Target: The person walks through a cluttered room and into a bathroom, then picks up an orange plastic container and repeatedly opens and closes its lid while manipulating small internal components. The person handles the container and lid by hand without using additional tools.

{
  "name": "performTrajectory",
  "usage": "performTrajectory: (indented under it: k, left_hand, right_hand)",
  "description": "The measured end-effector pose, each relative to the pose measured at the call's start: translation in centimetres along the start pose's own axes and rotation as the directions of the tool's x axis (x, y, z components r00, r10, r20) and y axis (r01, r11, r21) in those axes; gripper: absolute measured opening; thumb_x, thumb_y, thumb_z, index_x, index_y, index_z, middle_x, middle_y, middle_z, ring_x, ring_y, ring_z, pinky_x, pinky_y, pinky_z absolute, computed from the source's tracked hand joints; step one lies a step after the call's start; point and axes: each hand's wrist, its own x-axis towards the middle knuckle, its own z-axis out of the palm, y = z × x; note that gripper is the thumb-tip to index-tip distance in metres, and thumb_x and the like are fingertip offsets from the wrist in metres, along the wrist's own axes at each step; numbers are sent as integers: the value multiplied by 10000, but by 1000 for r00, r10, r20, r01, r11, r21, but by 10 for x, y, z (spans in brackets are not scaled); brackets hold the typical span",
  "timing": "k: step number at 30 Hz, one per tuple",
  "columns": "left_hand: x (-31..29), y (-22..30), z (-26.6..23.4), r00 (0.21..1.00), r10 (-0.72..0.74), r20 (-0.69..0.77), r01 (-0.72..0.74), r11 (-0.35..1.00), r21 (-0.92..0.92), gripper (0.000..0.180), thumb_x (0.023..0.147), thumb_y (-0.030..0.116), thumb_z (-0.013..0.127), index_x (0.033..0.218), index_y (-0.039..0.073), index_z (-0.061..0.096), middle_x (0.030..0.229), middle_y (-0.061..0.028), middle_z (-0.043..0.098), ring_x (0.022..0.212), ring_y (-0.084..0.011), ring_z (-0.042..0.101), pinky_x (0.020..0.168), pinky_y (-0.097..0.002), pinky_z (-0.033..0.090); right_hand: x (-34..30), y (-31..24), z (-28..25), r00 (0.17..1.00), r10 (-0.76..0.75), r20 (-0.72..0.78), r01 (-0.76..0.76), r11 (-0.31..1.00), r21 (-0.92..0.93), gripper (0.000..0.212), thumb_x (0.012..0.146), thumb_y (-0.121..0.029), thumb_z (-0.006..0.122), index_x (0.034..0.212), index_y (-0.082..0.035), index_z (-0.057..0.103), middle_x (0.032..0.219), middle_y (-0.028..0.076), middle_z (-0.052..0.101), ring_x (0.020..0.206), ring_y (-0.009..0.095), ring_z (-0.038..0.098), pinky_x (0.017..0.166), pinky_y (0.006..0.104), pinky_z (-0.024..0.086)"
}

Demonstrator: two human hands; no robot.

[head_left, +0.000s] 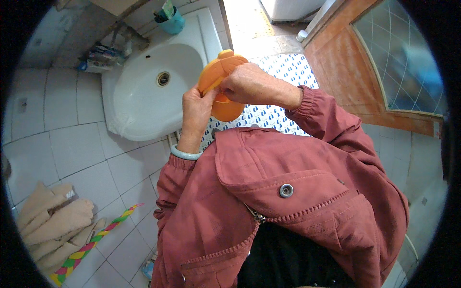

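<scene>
My two hands hold an orange rounded thing, which looks like a lidded container (228,111), at the right edge of the washbasin. Its upper part (211,76) is a flat oval with a small knob at the top, tilted up from the rounded lower part. My left hand (196,106), a pale bangle on its wrist, pinches the near left edge between thumb and fingers. My right hand (252,84) is closed, with curled fingers pressed against the orange thing from the right. Both hands hide its middle.
The white washbasin (129,103) stands at the left with a teal cup (170,24) on its far rim. A blue-patterned white mat (288,72) lies beyond my hands. A wooden door (336,57) stands right. Beige towels (53,221) and a braided strip (91,242) are lower left.
</scene>
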Motion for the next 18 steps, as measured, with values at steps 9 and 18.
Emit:
performTrajectory:
  k: [9,18]
  left_hand:
    - [11,3,-9,997,34,-73,-40,996,-83,279,872,60,684,1124,-54,645,1038,-78,693,900,-132,655,797,-265,529]
    - [17,-1,-37,990,-15,-143,-8,988,-156,298,876,64,682,1156,-27,636,1059,-79,690,920,-142,660,825,-285,529]
  right_hand:
    - [-9,-5,-37,972,-50,-230,62,997,42,93,720,-14,687,731,-26,596,659,121,590,597,283,619,536,364,477]
    - [-52,31,-98,892,104,-440,118,886,449,87,892,-106,689,945,-39,706,880,49,715,756,117,673,667,253,531]
